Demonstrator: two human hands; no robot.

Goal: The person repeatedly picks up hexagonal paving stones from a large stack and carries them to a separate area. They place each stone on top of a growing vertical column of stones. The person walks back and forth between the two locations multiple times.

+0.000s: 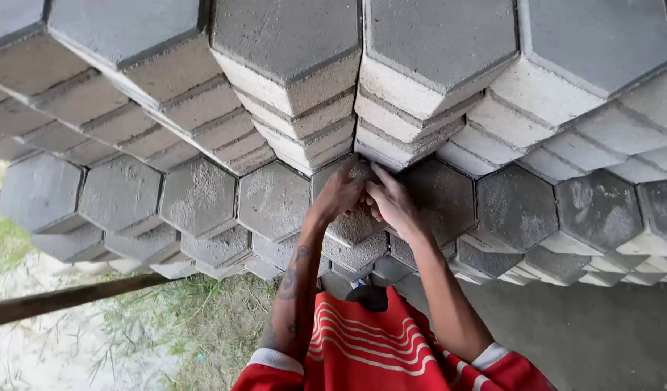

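Both arms stretched fwd. Left hand (338, 194) and right hand (391, 203) side by side, fingers curled onto one hexagonal paver (356, 217) (grey, gritty top), atop the low front stack, just below the taller paver stacks (290, 87).

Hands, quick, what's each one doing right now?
Left hand: fingers curled on the top hexagonal paver of a low stack.
Right hand: gripping the same paver's other edge.
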